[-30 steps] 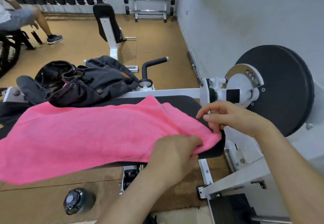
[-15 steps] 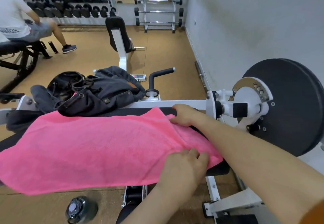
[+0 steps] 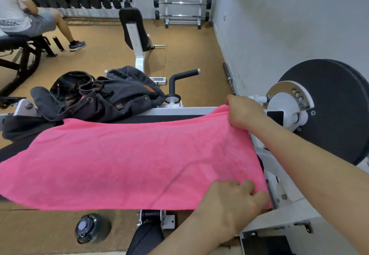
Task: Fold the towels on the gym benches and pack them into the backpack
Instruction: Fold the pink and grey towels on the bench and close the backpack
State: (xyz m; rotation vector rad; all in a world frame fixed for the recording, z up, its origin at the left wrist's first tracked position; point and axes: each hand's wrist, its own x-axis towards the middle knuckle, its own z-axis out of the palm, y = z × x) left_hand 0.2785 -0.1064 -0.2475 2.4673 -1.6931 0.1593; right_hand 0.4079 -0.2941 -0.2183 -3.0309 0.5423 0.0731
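The 1st fold is beginning. The pink towel [image 3: 129, 165] is lying across the black bench pad [image 3: 171, 118], its long axis running left to right, just in front of the open dark backpack [image 3: 111, 97]. The right hand [image 3: 242, 113] is pinching its far right corner and the left hand [image 3: 233, 201] is gripping the near one, the 2 well apart. Next, both corners are likely going to need carrying leftward, kept level.
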